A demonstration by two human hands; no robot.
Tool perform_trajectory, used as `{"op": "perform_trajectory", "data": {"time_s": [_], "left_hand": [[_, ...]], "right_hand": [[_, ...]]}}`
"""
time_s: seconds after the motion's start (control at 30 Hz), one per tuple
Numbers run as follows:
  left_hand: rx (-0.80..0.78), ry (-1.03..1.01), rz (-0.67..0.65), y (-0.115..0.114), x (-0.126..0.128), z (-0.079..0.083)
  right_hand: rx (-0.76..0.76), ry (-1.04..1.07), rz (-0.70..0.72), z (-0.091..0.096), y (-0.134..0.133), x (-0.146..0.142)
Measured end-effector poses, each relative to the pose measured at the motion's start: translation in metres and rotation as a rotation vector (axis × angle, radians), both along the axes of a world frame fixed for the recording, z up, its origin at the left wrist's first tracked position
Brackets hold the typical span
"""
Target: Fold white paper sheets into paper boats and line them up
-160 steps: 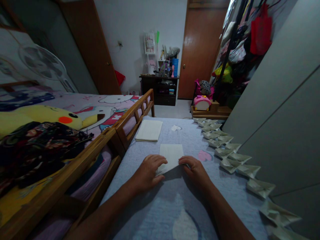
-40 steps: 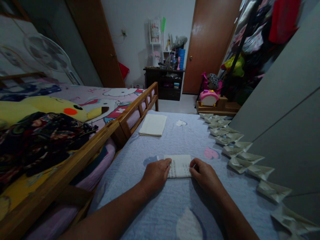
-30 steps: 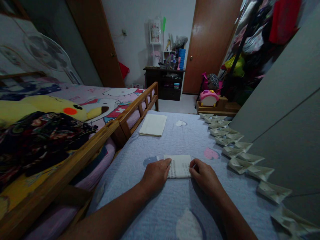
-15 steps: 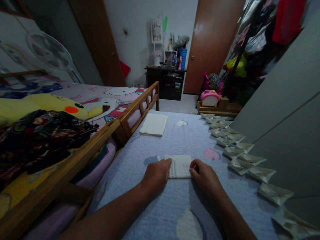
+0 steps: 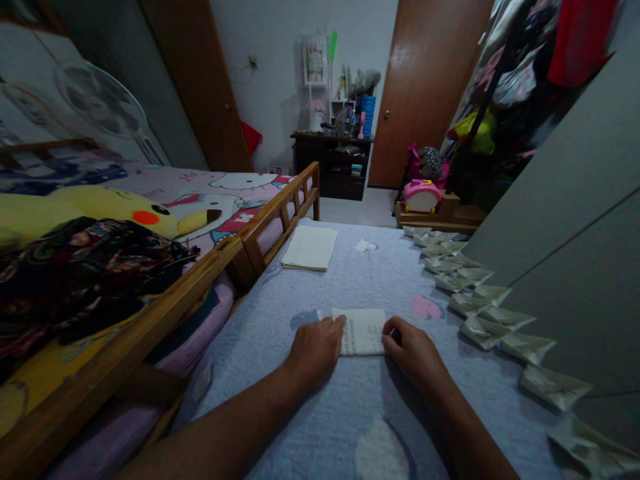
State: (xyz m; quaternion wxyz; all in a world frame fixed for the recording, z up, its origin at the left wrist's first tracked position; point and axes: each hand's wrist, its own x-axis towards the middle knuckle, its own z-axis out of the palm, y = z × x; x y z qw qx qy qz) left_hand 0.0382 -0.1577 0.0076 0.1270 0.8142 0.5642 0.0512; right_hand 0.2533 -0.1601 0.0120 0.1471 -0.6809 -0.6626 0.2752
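Note:
A small folded sheet of white paper (image 5: 362, 331) with printed lines lies flat on the pale blue quilt (image 5: 260, 413). My left hand (image 5: 316, 353) rests on its left edge, fingers curled over the paper. My right hand (image 5: 413, 353) touches its right edge with the fingertips. A stack of blank paper (image 5: 310, 248) lies farther ahead on the quilt, beyond both hands.
Folded paper boats (image 5: 480, 313) line the quilt's right edge along a grey wardrobe (image 5: 565, 267). A wooden bed rail (image 5: 200, 257) runs along the left, with a Pikachu plush (image 5: 115, 220) behind it. A white scrap (image 5: 365, 245) lies near the stack.
The sheet has gone from a larger, lifted piece to a smaller folded strip lying flat, its printed side up. Both hands now sit at its sides. The view has shifted slightly.

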Motion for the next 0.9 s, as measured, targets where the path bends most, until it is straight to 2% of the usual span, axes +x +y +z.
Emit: {"op": "perform_trajectory", "data": {"time_s": [0.43,0.57,0.73,0.83,0.9], "left_hand": [[0.016,0.099,-0.015,-0.001,0.001,0.007],[0.12,0.119,-0.035,-0.001,0.001,0.004],[0.345,0.02,-0.199,0.003,0.001,-0.005],[0.33,-0.051,-0.342,0.009,0.0,-0.01],[0.277,-0.078,-0.389,0.011,0.0,-0.01]], "right_hand": [[-0.011,-0.029,0.021,0.002,0.0,-0.001],[0.002,-0.08,0.017,0.001,-0.001,-0.003],[0.013,-0.18,0.017,0.006,-0.006,-0.01],[0.034,-0.232,0.02,0.009,-0.01,-0.014],[0.093,-0.276,0.04,0.01,-0.012,-0.015]]}}
